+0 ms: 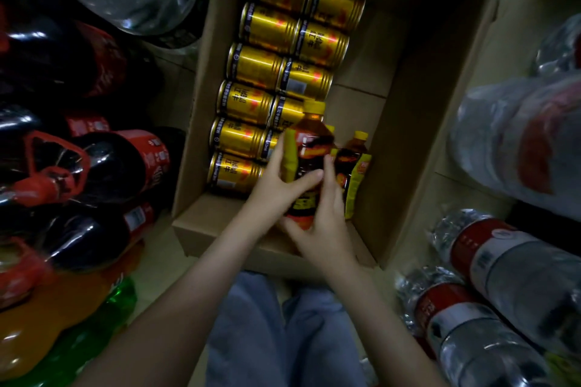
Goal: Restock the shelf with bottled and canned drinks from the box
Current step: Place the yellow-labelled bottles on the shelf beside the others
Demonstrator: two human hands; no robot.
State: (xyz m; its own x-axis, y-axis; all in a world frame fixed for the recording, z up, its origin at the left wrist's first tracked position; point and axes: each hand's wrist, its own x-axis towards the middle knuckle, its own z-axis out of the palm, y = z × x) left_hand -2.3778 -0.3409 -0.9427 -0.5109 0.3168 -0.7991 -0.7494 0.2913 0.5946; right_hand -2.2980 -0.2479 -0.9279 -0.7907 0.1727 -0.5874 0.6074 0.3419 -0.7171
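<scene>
We hold a tea bottle [309, 148] with a yellow cap between both hands, just right of the middle of the frame, over the near end of an open cardboard box [418, 104]. Our left hand [276, 185] wraps the bottle from the left, fingers curled up along its yellow label and the thumb laid across its front. Our right hand [320, 229] grips it from the lower right, fingers bent round the right side and the thumb under the base. The bottle tilts slightly, cap pointing toward the top of the frame. Just to its right a second tea bottle [355, 160] of the same kind stands in the box against the right wall, and another yellow cap shows between the two. Gold cans [254, 66] lie on their sides in two columns along the left half of the box, running from the near end to the top of the frame. Left of the box lie dark cola bottles [94, 166] with red labels, and below them, in the lower left corner, an orange soda bottle [47, 317] and a green bottle [94, 339]. Wrapped water bottles [503, 261] with red labels fill the right edge. Our knees in blue jeans [251, 324] show at the bottom centre.
</scene>
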